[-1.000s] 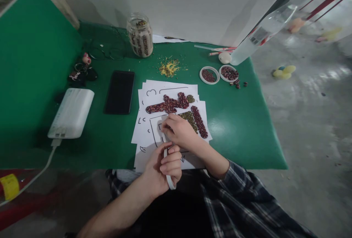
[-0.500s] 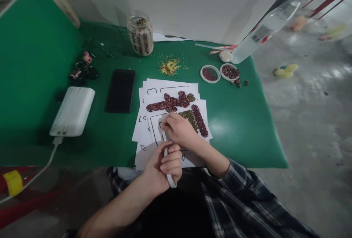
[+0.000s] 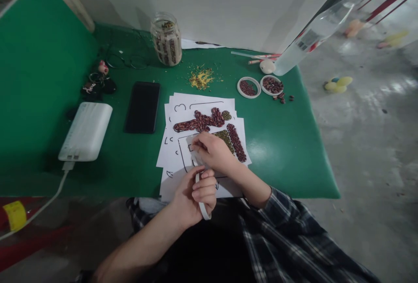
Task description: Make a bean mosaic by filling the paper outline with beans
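Note:
My left hand (image 3: 197,196) is closed around a white round lid (image 3: 203,207), tilted on its edge above the front of the paper sheets (image 3: 166,183). What the lid contains is hidden from me. Bent over the top sheet, my right hand (image 3: 214,152) has thumb and fingertips pinched together; anything between them is too small to name. Dark red beans (image 3: 202,121) fill a long outline near the top of the sheet. Beside my right hand lie a patch of green mung beans (image 3: 225,138) and a strip of small red beans (image 3: 237,143).
Behind the sheets are yellow crumbs (image 3: 201,78) and a glass jar (image 3: 167,41) of layered beans. Two lids of beans, one left (image 3: 248,87) and one right (image 3: 272,85), stand near a plastic bottle (image 3: 305,41). A phone (image 3: 143,108) and a white power bank (image 3: 86,131) lie left.
My right hand has drawn slightly away from my left hand, whose fingers it touched or overlapped before. The lid stays in my left hand.

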`<state>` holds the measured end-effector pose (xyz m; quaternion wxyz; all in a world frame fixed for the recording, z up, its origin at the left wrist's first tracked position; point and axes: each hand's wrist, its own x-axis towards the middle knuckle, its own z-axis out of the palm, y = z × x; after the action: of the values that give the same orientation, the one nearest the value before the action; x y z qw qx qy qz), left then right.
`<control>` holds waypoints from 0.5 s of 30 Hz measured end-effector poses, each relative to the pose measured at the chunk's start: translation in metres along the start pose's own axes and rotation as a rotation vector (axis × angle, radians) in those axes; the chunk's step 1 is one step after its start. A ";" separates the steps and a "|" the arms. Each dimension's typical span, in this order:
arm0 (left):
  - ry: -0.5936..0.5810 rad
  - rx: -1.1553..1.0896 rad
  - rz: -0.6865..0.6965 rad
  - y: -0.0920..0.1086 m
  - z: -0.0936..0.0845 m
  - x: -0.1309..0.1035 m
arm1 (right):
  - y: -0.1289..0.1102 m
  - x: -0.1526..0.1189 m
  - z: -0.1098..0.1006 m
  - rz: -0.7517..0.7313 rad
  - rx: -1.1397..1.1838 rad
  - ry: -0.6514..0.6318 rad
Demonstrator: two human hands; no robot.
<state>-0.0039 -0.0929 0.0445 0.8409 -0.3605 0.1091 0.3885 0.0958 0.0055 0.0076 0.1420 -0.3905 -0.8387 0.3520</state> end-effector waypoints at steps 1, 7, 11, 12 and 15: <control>0.004 0.003 0.002 0.000 0.000 0.000 | 0.000 0.000 -0.002 -0.004 0.021 -0.015; 0.003 -0.024 -0.009 0.001 -0.001 0.001 | 0.003 -0.001 -0.005 -0.011 0.058 -0.070; 0.004 -0.032 -0.007 0.001 -0.001 0.000 | 0.002 0.001 -0.008 -0.028 0.052 -0.115; 0.007 -0.023 -0.002 0.000 -0.001 0.000 | 0.002 0.001 -0.010 -0.034 0.047 -0.133; 0.015 0.016 0.012 0.000 -0.002 0.000 | 0.001 0.005 -0.016 -0.068 0.030 -0.190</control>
<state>-0.0038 -0.0942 0.0428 0.8405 -0.3561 0.1206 0.3902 0.1017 0.0171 0.0179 0.0795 -0.3244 -0.8559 0.3949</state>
